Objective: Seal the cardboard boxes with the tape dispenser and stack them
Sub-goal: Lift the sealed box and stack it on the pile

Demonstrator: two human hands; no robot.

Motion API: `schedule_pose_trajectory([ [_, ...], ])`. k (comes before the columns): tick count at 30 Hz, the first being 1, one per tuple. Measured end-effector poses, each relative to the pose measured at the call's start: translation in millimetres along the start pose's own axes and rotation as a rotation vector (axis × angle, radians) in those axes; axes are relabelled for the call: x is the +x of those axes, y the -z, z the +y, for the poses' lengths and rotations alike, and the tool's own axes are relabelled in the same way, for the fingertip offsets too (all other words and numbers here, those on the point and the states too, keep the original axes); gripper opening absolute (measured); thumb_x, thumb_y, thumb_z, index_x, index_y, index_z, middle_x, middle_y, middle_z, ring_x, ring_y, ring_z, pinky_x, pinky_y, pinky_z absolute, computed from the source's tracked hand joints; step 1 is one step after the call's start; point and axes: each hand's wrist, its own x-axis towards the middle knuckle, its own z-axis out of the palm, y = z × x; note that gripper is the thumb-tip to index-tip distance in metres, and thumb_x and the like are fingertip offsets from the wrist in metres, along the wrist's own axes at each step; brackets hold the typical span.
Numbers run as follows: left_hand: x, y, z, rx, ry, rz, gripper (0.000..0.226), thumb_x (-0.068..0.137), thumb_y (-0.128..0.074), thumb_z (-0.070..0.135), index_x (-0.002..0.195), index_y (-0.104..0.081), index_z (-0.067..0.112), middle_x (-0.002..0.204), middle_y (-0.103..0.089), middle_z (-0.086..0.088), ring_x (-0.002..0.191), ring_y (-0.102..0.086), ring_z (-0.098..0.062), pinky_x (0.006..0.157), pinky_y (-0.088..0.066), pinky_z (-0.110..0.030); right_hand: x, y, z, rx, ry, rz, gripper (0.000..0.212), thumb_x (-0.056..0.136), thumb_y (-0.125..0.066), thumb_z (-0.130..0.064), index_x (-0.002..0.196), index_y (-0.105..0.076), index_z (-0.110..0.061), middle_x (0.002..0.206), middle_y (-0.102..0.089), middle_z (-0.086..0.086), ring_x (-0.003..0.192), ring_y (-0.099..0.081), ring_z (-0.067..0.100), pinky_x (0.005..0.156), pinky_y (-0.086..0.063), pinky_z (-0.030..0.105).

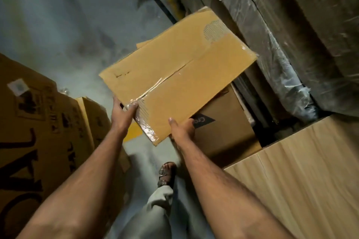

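Cardboard box (180,68) between both hands

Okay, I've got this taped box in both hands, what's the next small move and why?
Probably lower the tan cardboard box onto the brown carton beneath it. Clear tape already covers its seam, and the left hand and right hand grip its near edge, holding it just above that carton.

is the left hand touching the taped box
Touching. The head view shows the left hand gripping the near edge of the taped box, its thumb lying on the tape.
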Motion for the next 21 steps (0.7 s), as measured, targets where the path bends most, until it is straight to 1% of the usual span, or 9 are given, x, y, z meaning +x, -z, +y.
schedule_pose_trajectory([
  [3,17.1,1.9,32.2,0.018,-0.065,-0.005,0.045,0.092,-0.062,0.019,0.136,-0.050,0.019,0.121,-0.065,-0.003,0.112,-0.063,-0.024,0.095,-0.052,-0.037,3.8,-22.6,-1.8,0.162,-0.081,-0.151,0.055,0.087,-0.075,-0.021,0.127,-0.045,0.000,0.130,-0.054,0.018,0.100,-0.066,0.032,0.054,-0.061,0.034],
  [4,12.7,-3.4,36.8,0.021,-0.066,-0.037,0.047,0.092,-0.063,0.017,0.136,-0.048,0.017,0.122,-0.064,-0.005,0.114,-0.062,-0.026,0.095,-0.052,-0.037,6.6,-25.3,-2.5,0.131,-0.077,-0.135,0.053,0.087,-0.073,-0.026,0.124,-0.046,-0.001,0.126,-0.056,0.019,0.097,-0.067,0.032,0.056,-0.062,0.037],
  [7,-8.8,-28.5,20.3,0.102,-0.038,-0.051,0.077,0.090,-0.068,0.023,0.151,-0.021,0.017,0.140,-0.051,-0.013,0.126,-0.052,-0.034,0.106,-0.043,-0.044,10.4,-9.3,-10.7,0.114,0.019,0.097,0.056,0.084,-0.070,-0.042,0.121,-0.041,-0.011,0.125,-0.060,0.017,0.104,-0.064,0.035,0.087,-0.057,0.046],
  [9,-21.2,-37.9,13.4,0.220,0.018,0.015,0.093,0.094,-0.065,0.031,0.158,0.002,0.020,0.153,-0.037,-0.017,0.133,-0.044,-0.037,0.109,-0.036,-0.043,14.2,12.3,-17.0,0.117,0.082,0.169,0.066,0.088,-0.071,-0.032,0.138,-0.034,-0.009,0.134,-0.055,0.015,0.118,-0.058,0.033,0.098,-0.048,0.036],
  [10,-22.8,-39.9,12.2,0.251,0.026,0.030,0.094,0.095,-0.063,0.034,0.158,0.007,0.022,0.154,-0.035,-0.017,0.134,-0.043,-0.038,0.110,-0.035,-0.043,17.7,22.0,-18.7,0.094,0.099,0.145,0.070,0.090,-0.070,-0.027,0.144,-0.029,-0.008,0.139,-0.052,0.013,0.124,-0.054,0.032,0.096,-0.044,0.029],
  [12,-18.7,-41.0,11.2,0.290,0.025,0.030,0.095,0.096,-0.060,0.037,0.157,0.011,0.025,0.155,-0.035,-0.017,0.133,-0.043,-0.040,0.110,-0.035,-0.045,23.4,33.6,-22.0,0.040,0.101,0.075,0.073,0.093,-0.068,-0.020,0.148,-0.023,-0.006,0.143,-0.048,0.012,0.129,-0.050,0.029,0.089,-0.038,0.020],
  [13,-15.3,-40.9,12.8,0.299,0.031,0.029,0.094,0.096,-0.059,0.038,0.157,0.012,0.025,0.154,-0.035,-0.017,0.133,-0.043,-0.041,0.110,-0.035,-0.046,24.8,35.1,-25.6,0.021,0.099,0.072,0.073,0.093,-0.068,-0.019,0.148,-0.023,-0.004,0.144,-0.048,0.014,0.130,-0.050,0.028,0.090,-0.038,0.020],
  [17,-9.4,-57.1,27.6,0.302,0.013,-0.008,0.094,0.098,-0.057,0.034,0.156,0.016,0.023,0.156,-0.034,-0.016,0.134,-0.043,-0.039,0.112,-0.036,-0.046,41.5,45.2,-40.8,0.008,0.085,0.085,0.085,0.094,-0.066,-0.021,0.155,-0.011,-0.003,0.147,-0.046,0.015,0.135,-0.046,0.028,0.105,-0.039,0.030],
  [21,-7.0,-66.4,27.2,0.288,0.013,0.000,0.093,0.098,-0.057,0.032,0.156,0.015,0.021,0.155,-0.034,-0.018,0.135,-0.042,-0.039,0.111,-0.035,-0.046,52.2,52.2,-46.2,-0.041,0.061,0.069,0.093,0.095,-0.066,-0.023,0.155,0.000,0.002,0.148,-0.045,0.018,0.137,-0.042,0.032,0.109,-0.036,0.032],
])
